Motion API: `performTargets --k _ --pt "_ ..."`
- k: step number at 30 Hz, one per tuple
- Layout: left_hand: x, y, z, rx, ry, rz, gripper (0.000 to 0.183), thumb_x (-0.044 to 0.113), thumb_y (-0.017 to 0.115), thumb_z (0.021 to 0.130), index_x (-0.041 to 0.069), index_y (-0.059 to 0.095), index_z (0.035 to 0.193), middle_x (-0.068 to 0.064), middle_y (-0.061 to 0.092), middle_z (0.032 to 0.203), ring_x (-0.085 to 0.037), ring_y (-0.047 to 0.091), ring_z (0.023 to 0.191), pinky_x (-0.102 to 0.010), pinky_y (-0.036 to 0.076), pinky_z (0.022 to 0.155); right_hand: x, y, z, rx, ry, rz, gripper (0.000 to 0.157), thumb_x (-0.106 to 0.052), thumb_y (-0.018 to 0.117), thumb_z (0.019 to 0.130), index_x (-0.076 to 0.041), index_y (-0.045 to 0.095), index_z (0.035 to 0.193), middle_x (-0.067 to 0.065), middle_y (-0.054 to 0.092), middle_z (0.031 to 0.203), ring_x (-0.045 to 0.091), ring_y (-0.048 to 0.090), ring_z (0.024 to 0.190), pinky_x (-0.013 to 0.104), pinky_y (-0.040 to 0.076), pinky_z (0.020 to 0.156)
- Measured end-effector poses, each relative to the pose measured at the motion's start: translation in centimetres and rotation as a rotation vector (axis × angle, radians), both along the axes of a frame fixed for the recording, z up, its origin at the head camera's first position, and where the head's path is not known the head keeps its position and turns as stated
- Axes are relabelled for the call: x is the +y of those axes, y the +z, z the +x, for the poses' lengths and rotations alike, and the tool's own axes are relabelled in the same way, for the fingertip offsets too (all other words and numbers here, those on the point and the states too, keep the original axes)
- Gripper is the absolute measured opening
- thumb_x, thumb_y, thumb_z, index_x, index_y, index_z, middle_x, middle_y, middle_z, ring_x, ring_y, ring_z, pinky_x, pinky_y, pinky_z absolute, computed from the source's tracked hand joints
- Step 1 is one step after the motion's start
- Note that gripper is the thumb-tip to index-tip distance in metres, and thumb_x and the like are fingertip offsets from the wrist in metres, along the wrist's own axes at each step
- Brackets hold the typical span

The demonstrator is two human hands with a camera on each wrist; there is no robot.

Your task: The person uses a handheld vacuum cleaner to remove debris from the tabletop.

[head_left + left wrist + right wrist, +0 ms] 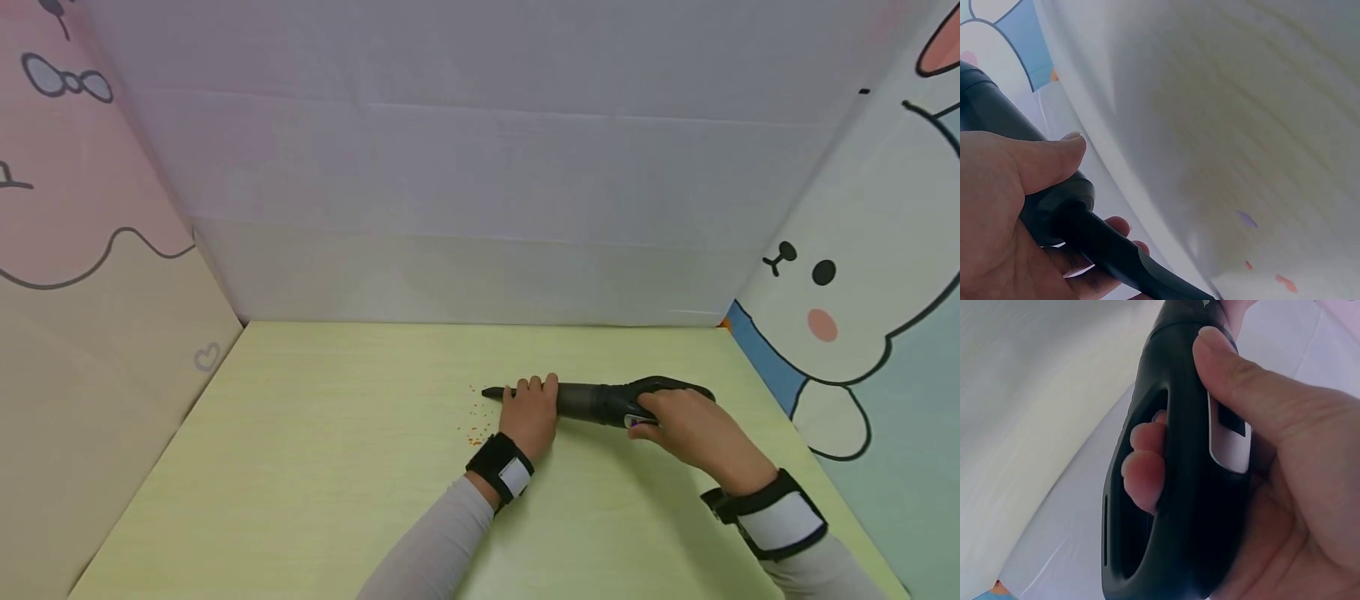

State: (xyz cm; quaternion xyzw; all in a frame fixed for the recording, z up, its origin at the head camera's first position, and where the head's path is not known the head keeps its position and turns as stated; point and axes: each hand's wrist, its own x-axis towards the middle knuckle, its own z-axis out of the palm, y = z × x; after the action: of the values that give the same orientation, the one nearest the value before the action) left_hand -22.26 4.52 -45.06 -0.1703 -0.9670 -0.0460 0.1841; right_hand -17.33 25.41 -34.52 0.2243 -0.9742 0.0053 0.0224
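A black handheld vacuum cleaner (585,402) is held level above the pale yellow tabletop (300,467), its narrow nozzle (491,392) pointing left. The right hand (693,429) grips its loop handle; in the right wrist view fingertips (1145,469) come through the handle opening and the thumb lies along the body. Near the front end the left hand (531,417) holds the vacuum, thumb on one side and fingers curled beneath in the left wrist view. Small orange-red crumbs (480,435) lie scattered just beside the nozzle tip. A purple bit (1247,219) also shows there.
A white sheet wall (480,192) rises behind the table's back edge. Printed cartoon panels stand at both sides: a pink and cream one (97,333) on the left, a white rabbit-like figure (847,275) on the right. Both wrists wear black straps (501,468).
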Motion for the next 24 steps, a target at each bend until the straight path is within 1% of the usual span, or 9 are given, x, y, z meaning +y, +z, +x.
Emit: performTargets --k 7,12,19,24 --pt "-0.3 -0.05 -0.07 0.008 0.004 0.021 0.045 0.035 0.07 0.082 0.013 0.049 0.116 -0.008 0.062 0.103 -0.027 0.059 0.099 -0.048 0.049 0.086 -0.43 0.11 -0.07 -0.006 -0.01 0.003 0.026 -0.039 0.071 0.077 -0.018 0.056 0.075 -0.01 0.048 0.061 0.007 0.046 0.056 0.03 0.039 0.053" --pt "-0.49 0.01 -0.05 0.012 0.013 0.016 0.045 0.035 0.071 0.081 0.014 0.049 0.116 -0.007 0.062 0.103 -0.027 0.06 0.099 -0.048 0.049 0.086 -0.65 0.09 -0.14 -0.006 -0.009 0.004 0.027 -0.039 0.071 0.078 -0.019 0.053 0.073 -0.01 0.046 0.06 0.007 0.043 0.054 0.028 0.036 0.053" --pt "-0.74 0.59 0.4 -0.024 0.029 0.01 0.043 0.035 0.069 0.083 0.014 0.05 0.116 -0.007 0.062 0.105 -0.027 0.059 0.1 -0.048 0.049 0.087 -0.81 0.11 -0.2 -0.019 -0.003 -0.011 0.028 -0.037 0.072 0.077 -0.019 0.051 0.07 -0.009 0.043 0.058 0.007 0.04 0.052 0.027 0.033 0.052" --pt "-0.87 0.82 0.7 -0.032 0.033 0.011 0.043 0.033 0.068 0.084 0.014 0.05 0.117 -0.007 0.062 0.105 -0.027 0.059 0.101 -0.048 0.049 0.087 -0.92 0.14 -0.13 -0.014 -0.001 -0.01 0.028 -0.037 0.072 0.077 -0.019 0.051 0.07 -0.009 0.043 0.058 0.007 0.039 0.052 0.026 0.032 0.052"
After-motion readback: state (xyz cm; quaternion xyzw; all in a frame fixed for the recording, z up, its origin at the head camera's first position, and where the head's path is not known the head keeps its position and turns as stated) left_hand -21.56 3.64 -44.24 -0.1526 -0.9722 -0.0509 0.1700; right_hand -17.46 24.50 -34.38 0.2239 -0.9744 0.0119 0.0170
